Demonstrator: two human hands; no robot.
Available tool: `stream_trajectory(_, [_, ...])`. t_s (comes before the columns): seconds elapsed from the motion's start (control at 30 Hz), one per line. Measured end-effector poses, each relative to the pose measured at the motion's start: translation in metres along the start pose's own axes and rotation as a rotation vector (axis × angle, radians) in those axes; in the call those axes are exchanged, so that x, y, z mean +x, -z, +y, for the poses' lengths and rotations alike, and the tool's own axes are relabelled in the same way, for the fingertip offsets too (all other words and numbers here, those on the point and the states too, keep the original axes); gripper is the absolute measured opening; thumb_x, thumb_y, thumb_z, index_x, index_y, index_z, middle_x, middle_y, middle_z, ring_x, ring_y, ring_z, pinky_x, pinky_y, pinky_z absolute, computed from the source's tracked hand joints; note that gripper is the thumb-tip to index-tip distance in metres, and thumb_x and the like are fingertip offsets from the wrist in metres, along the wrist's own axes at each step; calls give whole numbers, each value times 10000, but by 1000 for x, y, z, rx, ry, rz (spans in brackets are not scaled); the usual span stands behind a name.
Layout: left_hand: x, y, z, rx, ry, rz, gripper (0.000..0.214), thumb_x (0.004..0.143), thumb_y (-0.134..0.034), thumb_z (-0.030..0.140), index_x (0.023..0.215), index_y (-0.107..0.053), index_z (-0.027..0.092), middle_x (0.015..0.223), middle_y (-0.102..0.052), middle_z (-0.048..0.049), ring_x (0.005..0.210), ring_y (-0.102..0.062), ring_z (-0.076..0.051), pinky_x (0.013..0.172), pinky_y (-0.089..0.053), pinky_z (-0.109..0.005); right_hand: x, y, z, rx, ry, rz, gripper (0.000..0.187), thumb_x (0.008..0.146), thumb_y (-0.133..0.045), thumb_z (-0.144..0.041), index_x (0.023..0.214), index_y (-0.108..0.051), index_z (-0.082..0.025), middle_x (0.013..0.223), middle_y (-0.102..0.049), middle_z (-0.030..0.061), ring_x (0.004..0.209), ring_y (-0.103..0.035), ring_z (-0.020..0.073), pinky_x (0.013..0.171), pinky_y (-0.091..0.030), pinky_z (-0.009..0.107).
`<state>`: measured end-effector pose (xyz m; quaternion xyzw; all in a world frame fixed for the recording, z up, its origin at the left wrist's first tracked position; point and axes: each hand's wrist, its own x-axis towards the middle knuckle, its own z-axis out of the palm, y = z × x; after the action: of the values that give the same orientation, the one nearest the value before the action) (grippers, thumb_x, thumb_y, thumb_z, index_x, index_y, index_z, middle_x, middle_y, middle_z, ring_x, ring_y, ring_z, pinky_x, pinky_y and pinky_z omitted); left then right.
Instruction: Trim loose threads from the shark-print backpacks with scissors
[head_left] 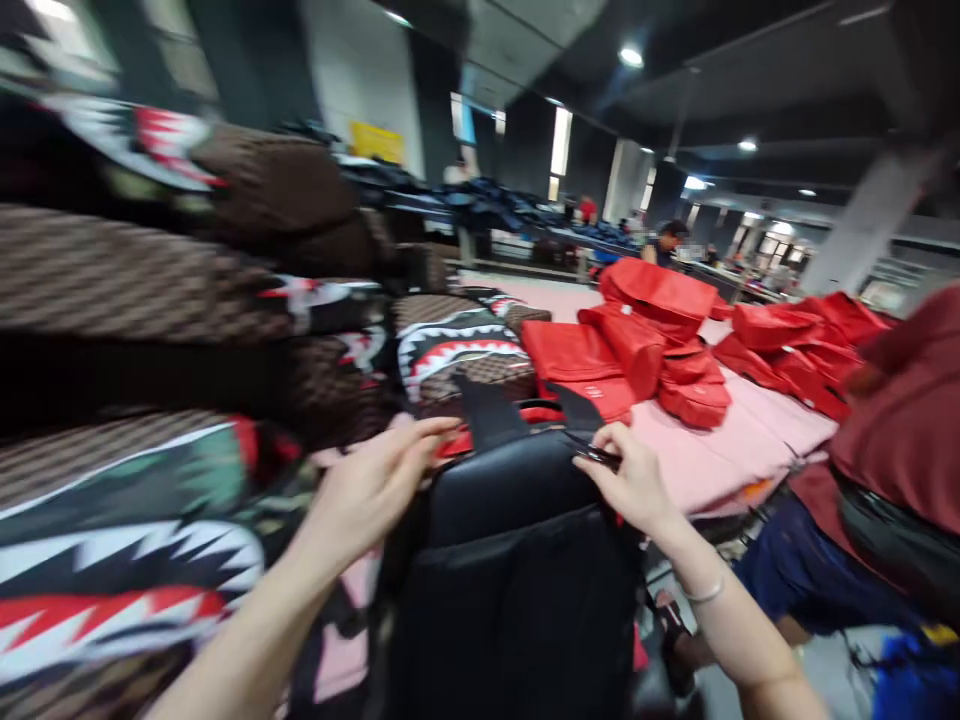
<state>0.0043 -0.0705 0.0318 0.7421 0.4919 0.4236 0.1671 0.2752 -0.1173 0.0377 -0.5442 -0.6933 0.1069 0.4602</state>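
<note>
A black backpack (517,600) lies in front of me, its padded back panel facing up and wide straps at its top end. At the top left corner, by a bit of red edge, my left hand (386,470) has fingers and thumb pinched on the backpack. On the opposite top corner, my right hand (630,475) grips small dark thread snips (598,456), the narrow tip pointing left toward the strap base. A bracelet is on my right wrist.
Brown patterned bags with shark-mouth prints (465,345) are piled at left and ahead. Red bags (660,300) sit on the pink-covered table (712,460). A person in a dark red top (915,400) stands close at right. Dark blue goods (502,205) lie farther back.
</note>
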Motion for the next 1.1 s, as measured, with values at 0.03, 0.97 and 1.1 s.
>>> stream_trajectory(0.03, [-3, 3, 3, -63, 22, -16, 570, 838, -316, 599, 1069, -622, 177, 1020, -687, -79, 871, -645, -231, 818, -509, -352, 2, 0, -6, -3, 15, -52, 225, 778, -602, -411, 817, -516, -207, 612, -535, -47, 574, -527, 133, 580, -376, 242])
stream_trajectory(0.97, [-10, -8, 12, 128, -396, 199, 187, 887, -408, 212, 786, -561, 172, 787, -606, -27, 722, -570, -132, 648, -424, -227, 51, -24, -85, -419, 269, -443, 150, 777, -632, -342, 700, -574, -227, 576, -540, -36, 537, -487, 130, 522, -263, 239])
stream_trajectory(1.1, [-10, -8, 13, 113, -392, 191, 196, 887, -400, 219, 785, -562, 178, 788, -606, -31, 718, -565, -133, 641, -424, -232, 50, -27, -85, -389, 307, -462, 134, 774, -638, -322, 701, -581, -225, 587, -553, -34, 527, -479, 125, 523, -269, 240])
